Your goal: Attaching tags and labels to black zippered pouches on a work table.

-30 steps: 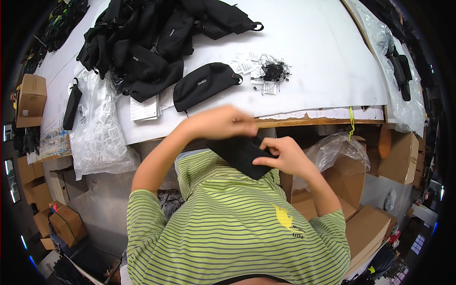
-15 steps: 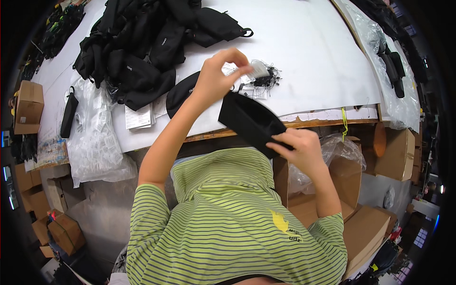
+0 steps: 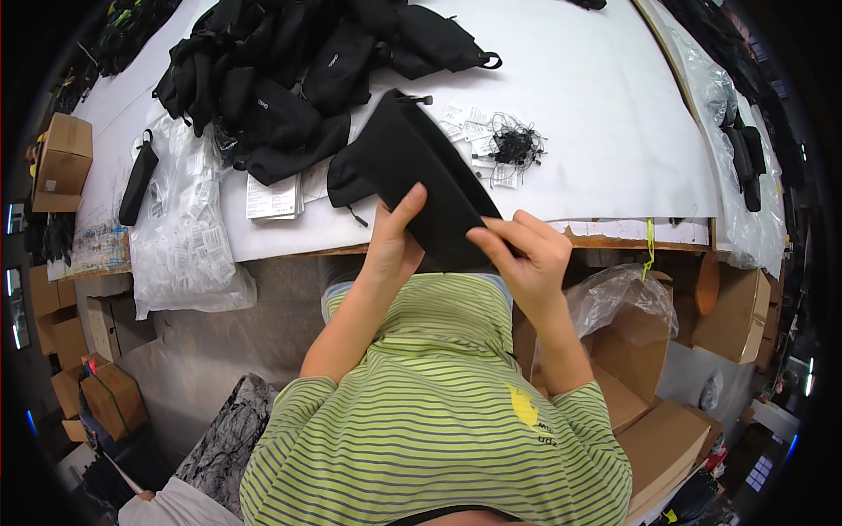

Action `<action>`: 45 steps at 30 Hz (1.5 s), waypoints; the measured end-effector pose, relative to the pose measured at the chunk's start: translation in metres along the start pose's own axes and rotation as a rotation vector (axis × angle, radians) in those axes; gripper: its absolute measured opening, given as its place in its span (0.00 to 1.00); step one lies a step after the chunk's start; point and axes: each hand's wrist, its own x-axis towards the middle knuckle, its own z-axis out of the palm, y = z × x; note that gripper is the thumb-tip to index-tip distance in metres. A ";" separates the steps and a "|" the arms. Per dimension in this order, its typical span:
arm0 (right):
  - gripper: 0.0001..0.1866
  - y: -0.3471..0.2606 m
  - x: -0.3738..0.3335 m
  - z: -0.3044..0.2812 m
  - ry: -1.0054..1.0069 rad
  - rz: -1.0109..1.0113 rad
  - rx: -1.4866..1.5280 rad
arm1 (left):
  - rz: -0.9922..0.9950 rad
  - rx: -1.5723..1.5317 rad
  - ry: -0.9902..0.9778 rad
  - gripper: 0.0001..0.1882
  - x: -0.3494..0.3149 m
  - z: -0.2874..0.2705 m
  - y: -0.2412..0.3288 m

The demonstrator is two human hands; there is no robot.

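Note:
A black fabric pouch [image 3: 425, 180] is held slanting over the table's front edge, its long zip side facing right. My left hand [image 3: 397, 238] grips its lower left side, thumb lying on the cloth. My right hand [image 3: 531, 252] pinches the pouch's lower right edge by the opening. Whether anything else is in my fingers is hidden. Just right of the pouch lie white paper tags [image 3: 465, 120] and a tangle of black tag strings [image 3: 517, 145]. Behind it, a heap of similar black pouches [image 3: 263, 96] covers the table's far left.
The white-topped table [image 3: 605, 131] spans the front. A stack of printed cards [image 3: 272, 200] and a clear bag of labels [image 3: 189, 237] lie at its left, beside a narrow black pouch [image 3: 138, 180]. An open carton [image 3: 627, 351] with plastic lining stands below right.
My left hand has left the white tag and come down onto the pouch. The pouch has swung more upright and shifted up and left between both hands. The view has moved slightly.

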 end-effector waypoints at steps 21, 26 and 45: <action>0.05 0.030 0.006 0.028 0.484 0.459 0.638 | -0.305 0.436 -0.094 0.23 -0.020 0.015 0.010; 0.06 0.023 0.003 0.021 0.409 0.347 0.395 | -0.313 0.361 -0.029 0.21 -0.019 0.019 0.010; 0.05 0.009 0.009 -0.004 0.186 0.435 0.626 | -0.575 0.320 -0.247 0.30 -0.017 -0.013 0.015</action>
